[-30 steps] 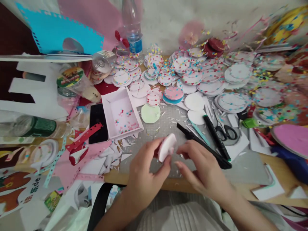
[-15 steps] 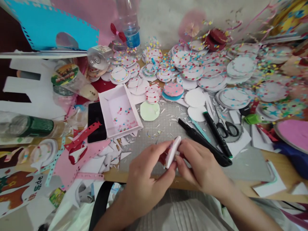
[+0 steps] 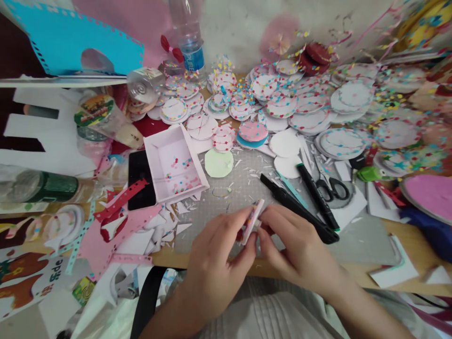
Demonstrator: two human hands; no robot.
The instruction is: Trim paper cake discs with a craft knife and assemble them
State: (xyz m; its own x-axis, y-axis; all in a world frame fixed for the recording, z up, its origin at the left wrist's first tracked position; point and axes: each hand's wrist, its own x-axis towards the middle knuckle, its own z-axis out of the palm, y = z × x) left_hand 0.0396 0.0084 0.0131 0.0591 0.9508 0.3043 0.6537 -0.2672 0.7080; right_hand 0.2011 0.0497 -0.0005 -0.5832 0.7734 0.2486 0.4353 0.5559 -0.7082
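Observation:
My left hand [image 3: 222,261] is closed on a small white paper disc [image 3: 253,222], held nearly on edge, with coloured bits along its left face. My right hand [image 3: 294,247] has its thumb and index finger pinched together at the disc's right side, on something too small to make out. Both hands are over the front edge of a grey cutting mat [image 3: 370,240]. Beyond them lie a pale green disc [image 3: 219,163], a black cutter [image 3: 300,209] and a black marker with green ends [image 3: 318,197].
An open white box [image 3: 176,165] with confetti stands left of the mat beside a black phone [image 3: 136,195]. Stacks of decorated paper discs [image 3: 310,120] fill the back. Scissors [image 3: 332,186] lie right. Paper scraps [image 3: 164,228] and a bottle [image 3: 192,52] are also about.
The disc has tilted slightly and turned a little, showing more of its coloured side. My right fingers have shifted slightly against it.

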